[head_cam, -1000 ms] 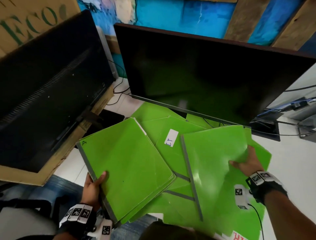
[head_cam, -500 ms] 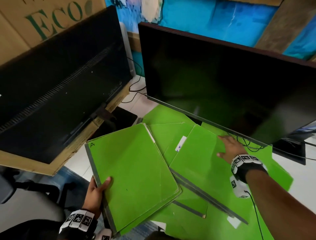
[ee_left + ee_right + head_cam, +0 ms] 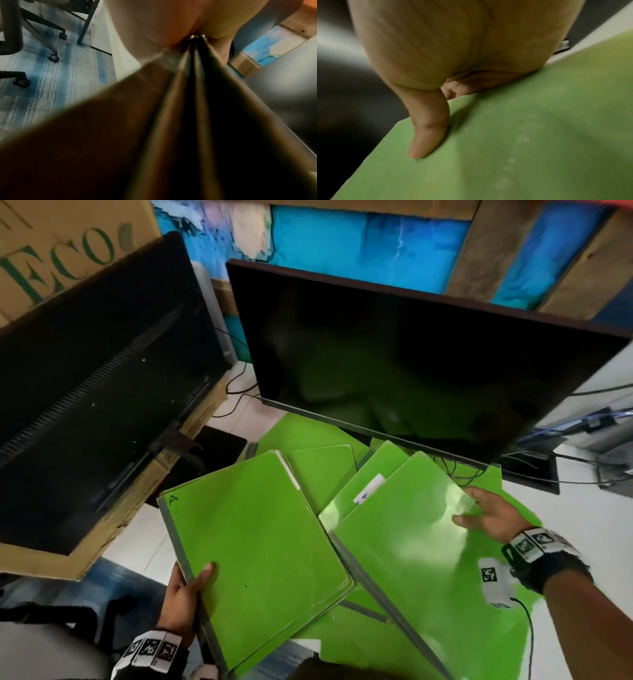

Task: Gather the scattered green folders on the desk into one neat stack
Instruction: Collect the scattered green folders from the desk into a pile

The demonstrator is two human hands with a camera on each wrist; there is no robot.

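My left hand (image 3: 186,590) grips a stack of green folders (image 3: 257,542) by its grey spine at the near left corner, thumb on top. In the left wrist view the palm (image 3: 163,20) clamps the dark, blurred folder edges (image 3: 188,108). My right hand (image 3: 486,517) holds another green folder (image 3: 411,559) by its right edge, just right of the stack. The thumb (image 3: 428,128) presses on that folder's top face (image 3: 522,135) and the fingers curl under it. Several loose green folders (image 3: 322,474) lie overlapping beneath both.
A large dark monitor (image 3: 411,364) stands just behind the folders. A second black screen (image 3: 85,371) leans on a cardboard box (image 3: 51,241) at the left. Cables (image 3: 582,467) run over the white desk (image 3: 599,525) at the right. An office chair (image 3: 34,33) stands on blue carpet.
My right hand went from lying flat on the folder's far corner near the monitor to gripping its right edge, and the folder has swung closer to the stack. The left hand keeps its hold.
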